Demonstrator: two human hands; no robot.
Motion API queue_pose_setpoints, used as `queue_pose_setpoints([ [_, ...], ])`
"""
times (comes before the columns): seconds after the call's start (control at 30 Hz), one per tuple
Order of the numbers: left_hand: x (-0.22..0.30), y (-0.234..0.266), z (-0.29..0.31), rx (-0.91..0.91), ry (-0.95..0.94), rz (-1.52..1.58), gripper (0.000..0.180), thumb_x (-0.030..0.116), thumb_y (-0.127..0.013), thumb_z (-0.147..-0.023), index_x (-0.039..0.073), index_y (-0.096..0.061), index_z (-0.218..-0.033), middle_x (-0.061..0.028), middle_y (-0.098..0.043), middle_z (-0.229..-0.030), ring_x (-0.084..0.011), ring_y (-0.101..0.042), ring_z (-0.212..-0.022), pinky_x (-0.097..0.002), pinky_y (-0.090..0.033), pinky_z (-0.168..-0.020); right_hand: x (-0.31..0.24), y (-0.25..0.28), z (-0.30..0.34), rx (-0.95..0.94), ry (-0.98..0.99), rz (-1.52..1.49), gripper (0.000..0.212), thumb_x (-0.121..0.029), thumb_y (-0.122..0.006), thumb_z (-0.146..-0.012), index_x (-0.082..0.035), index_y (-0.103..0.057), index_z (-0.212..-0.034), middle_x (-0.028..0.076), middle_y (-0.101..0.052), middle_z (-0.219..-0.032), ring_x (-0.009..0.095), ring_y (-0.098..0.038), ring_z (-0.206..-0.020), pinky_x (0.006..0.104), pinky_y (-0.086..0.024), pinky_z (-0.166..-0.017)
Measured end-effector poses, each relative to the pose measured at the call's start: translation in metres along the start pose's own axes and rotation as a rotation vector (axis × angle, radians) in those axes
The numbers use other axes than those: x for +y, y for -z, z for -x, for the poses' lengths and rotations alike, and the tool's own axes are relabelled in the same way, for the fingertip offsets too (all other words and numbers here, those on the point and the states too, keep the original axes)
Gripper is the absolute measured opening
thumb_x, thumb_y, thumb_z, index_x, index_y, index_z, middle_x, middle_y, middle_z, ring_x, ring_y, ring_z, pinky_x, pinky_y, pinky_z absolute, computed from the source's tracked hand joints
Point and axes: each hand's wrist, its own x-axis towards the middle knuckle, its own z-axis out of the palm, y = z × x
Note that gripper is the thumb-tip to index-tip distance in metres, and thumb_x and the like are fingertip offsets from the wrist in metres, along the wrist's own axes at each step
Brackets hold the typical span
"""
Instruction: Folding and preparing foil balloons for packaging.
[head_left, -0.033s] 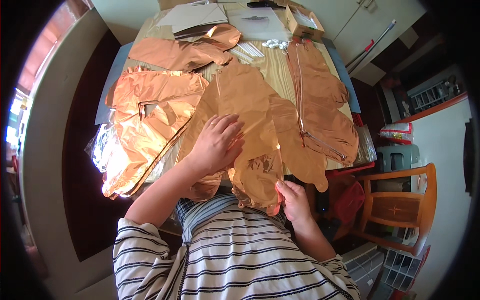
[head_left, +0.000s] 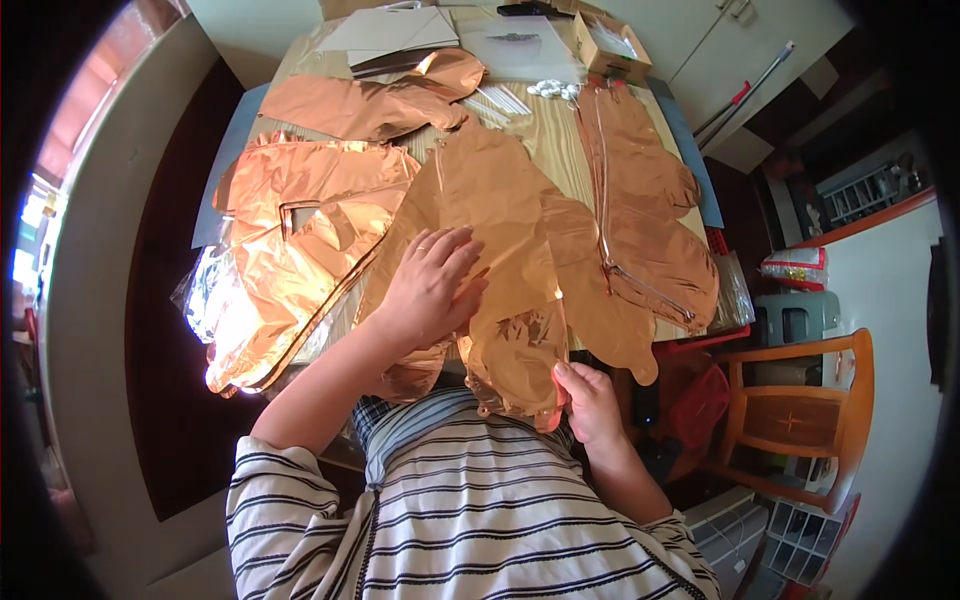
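Observation:
A deflated copper-coloured foil balloon (head_left: 497,210) lies at the middle of the table, its lower part hanging over the near edge toward me. My left hand (head_left: 432,285) rests on its left side with the fingers stretched out, gripping nothing. Down at the near right, my right hand (head_left: 588,395) pinches the balloon's lower edge between thumb and fingers. The fingers beneath the foil are partly hidden. More flat copper foil balloons surround it: a bright creased one (head_left: 300,220) on the left, one (head_left: 370,105) at the far left, and one (head_left: 645,200) on the right.
Beyond the balloons are white sticks (head_left: 500,100), small white pieces (head_left: 553,89), a stack of white sheets (head_left: 390,30), a clear plastic sheet (head_left: 520,50) and an open cardboard box (head_left: 612,48). A wooden chair (head_left: 795,410) stands right of the table.

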Motion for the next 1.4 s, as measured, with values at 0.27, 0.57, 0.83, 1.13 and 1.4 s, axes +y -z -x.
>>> queue_pose_setpoints([
  [0.27,-0.002,-0.002,0.036,-0.043,0.128,-0.032,0.062,0.024,-0.069,-0.091,-0.002,-0.046,-0.143,-0.0263,-0.05,-0.142,-0.0448,-0.046,-0.135,-0.0519,-0.035,-0.115,-0.011,-0.001,0.011,-0.035,-0.014,0.051,0.03,-0.022,-0.064,-0.103,-0.003,-0.065,-0.08,-0.001,-0.06,-0.068,0.006,-0.053,-0.058,0.0226,-0.043,-0.057],
  [0.57,0.004,0.005,0.041,-0.056,0.174,0.075,0.062,0.027,-0.067,-0.095,-0.003,-0.046,-0.144,-0.027,-0.048,-0.143,-0.0456,-0.045,-0.135,-0.0518,-0.035,-0.115,0.009,0.001,0.005,-0.014,0.034,0.08,0.029,-0.023,-0.065,-0.102,-0.002,-0.067,-0.083,-0.003,-0.06,-0.07,0.005,-0.051,-0.064,0.0212,-0.041,-0.062],
  [0.83,0.001,0.007,0.04,-0.058,0.164,0.088,0.061,0.027,-0.068,-0.093,0.0,-0.048,-0.144,-0.0257,-0.048,-0.144,-0.0459,-0.044,-0.136,-0.0526,-0.034,-0.116,0.001,-0.009,0.006,-0.045,-0.019,0.055,0.03,-0.023,-0.063,-0.103,-0.002,-0.066,-0.082,-0.001,-0.06,-0.068,0.006,-0.052,-0.059,0.0223,-0.043,-0.057],
  [1.13,0.03,-0.004,0.005,-0.135,-0.054,0.007,0.069,0.048,-0.064,-0.093,0.004,-0.049,-0.144,-0.023,-0.047,-0.148,-0.0447,-0.036,-0.144,-0.057,-0.023,-0.121,0.01,-0.007,-0.002,-0.037,-0.014,0.057,0.029,-0.022,-0.064,-0.102,-0.001,-0.067,-0.083,-0.002,-0.059,-0.069,0.004,-0.051,-0.065,0.0213,-0.041,-0.061],
  [1.4,0.022,-0.036,-0.007,-0.174,0.047,-0.109,0.078,0.055,-0.069,-0.085,0.007,-0.049,-0.144,-0.0214,-0.044,-0.149,-0.0455,-0.033,-0.144,-0.0597,-0.023,-0.12,0.006,-0.01,-0.001,-0.031,-0.021,0.075,0.03,-0.022,-0.064,-0.103,-0.001,-0.067,-0.082,-0.002,-0.06,-0.071,0.005,-0.05,-0.065,0.0223,-0.042,-0.061],
])
